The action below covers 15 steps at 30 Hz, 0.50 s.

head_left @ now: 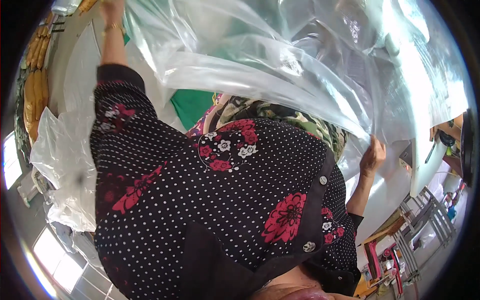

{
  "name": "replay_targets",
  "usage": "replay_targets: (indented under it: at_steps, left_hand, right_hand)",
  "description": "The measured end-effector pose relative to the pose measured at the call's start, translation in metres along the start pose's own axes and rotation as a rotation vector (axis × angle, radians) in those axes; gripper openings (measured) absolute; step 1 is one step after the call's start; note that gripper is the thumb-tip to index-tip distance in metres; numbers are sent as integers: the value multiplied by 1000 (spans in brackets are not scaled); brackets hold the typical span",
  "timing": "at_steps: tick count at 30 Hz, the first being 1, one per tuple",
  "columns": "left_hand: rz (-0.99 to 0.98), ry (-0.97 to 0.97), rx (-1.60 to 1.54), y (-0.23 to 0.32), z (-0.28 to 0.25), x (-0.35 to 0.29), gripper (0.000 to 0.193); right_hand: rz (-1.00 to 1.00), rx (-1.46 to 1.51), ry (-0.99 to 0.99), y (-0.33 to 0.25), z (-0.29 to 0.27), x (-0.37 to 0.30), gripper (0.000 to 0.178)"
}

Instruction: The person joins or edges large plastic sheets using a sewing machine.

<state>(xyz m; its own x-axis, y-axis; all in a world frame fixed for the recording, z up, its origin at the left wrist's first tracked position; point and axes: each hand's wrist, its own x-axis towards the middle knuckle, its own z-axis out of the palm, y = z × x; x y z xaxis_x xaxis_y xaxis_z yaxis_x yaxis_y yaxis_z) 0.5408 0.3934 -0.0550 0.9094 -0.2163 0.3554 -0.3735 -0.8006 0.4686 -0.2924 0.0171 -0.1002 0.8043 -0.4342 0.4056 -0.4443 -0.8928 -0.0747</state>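
A large clear plastic sheet [260,65] spreads across the upper part of the view, wrinkled and shiny. Its near edge runs slantwise down to my right hand [373,156], whose closed fingers pinch it. My left arm stretches far up on the left. At the top edge of the picture is my left hand [111,11], beside the sheet's left border, with a bracelet at the wrist. The fingers of that hand are cut off by the frame, so their grip does not show.
Crumpled clear plastic [65,160] hangs at the left, by a row of tan rolled bundles [36,100]. Green material [192,105] shows under the sheet. A pale table edge [425,165] bearing small tools lies right, with a metal rack [435,215] beyond.
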Motion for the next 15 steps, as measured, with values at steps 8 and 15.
replay_targets:
  at_steps: [8,15]
  left_hand:
    - [190,-298,-1421,254,-19,-72,87]
    - [409,382,-96,157,167,-252,74]
  right_hand:
    - [803,-84,271,42,5,-60,21]
    - [947,-34,476,80,-3,-70,23]
